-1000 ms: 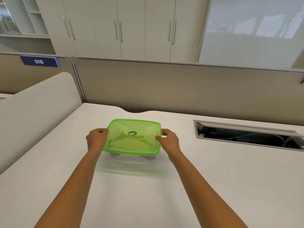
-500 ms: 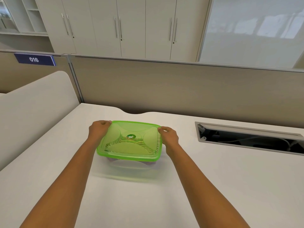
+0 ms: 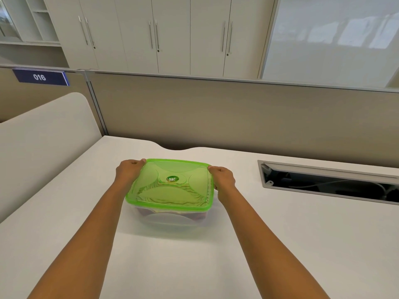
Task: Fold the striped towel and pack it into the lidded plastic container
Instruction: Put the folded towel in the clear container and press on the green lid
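Note:
A clear plastic container (image 3: 172, 219) with a translucent green lid (image 3: 170, 184) stands on the white desk (image 3: 194, 266). The lid lies on top of it, and the striped towel (image 3: 151, 211) shows faintly through the lid and the clear wall. My left hand (image 3: 128, 172) grips the lid's far left corner. My right hand (image 3: 222, 178) grips the far right corner. The fingers of both hands curl over the rim.
An open cable tray slot (image 3: 328, 183) is cut into the desk at the right. A beige partition (image 3: 216, 113) runs along the desk's back, and a white rounded side panel (image 3: 43, 143) stands at the left. Cabinets line the far wall.
Both hands have slid along the lid's sides from the middle towards its far corners. The container has stayed where it was on the desk.

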Demonstrator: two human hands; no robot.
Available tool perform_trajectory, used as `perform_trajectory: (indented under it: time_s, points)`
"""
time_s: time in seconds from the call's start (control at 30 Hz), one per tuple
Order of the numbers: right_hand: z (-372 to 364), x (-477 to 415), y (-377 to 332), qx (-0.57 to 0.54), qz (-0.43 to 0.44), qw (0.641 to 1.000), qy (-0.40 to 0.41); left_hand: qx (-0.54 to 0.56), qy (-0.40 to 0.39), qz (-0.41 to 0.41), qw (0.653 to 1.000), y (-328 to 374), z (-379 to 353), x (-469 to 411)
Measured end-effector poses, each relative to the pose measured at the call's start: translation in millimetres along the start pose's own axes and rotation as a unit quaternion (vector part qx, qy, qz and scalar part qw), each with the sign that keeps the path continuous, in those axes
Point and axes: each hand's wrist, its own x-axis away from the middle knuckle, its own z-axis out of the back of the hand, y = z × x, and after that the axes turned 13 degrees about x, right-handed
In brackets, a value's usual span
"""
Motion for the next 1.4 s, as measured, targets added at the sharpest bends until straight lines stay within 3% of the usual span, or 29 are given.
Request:
perform_trajectory:
  time_s: [0.33, 0.47, 0.83, 1.4]
  points:
    - [-5.8, -5.8, 4.7, -0.042, -0.033, 0.998, -0.034, 0.020, -0.047, 0.041, 0.998, -1.4, -0.9, -5.4]
    - [-8.1, -8.3, 3.9, -0.009, -0.029, 0.999, -0.038, -0.007, -0.047, 0.056, 0.997, -6.0, -1.8, -8.1]
    - [-21.3, 5.2, 10.4, 0.164, 0.022, 0.985, 0.043, -0.159, -0.036, -0.050, 0.985, -11.2, -7.1, -14.0]
    - [-21.8, 5.5, 9.7, 0.180, 0.035, 0.981, 0.054, -0.184, -0.009, -0.106, 0.977, -9.4, -11.6, -6.5]
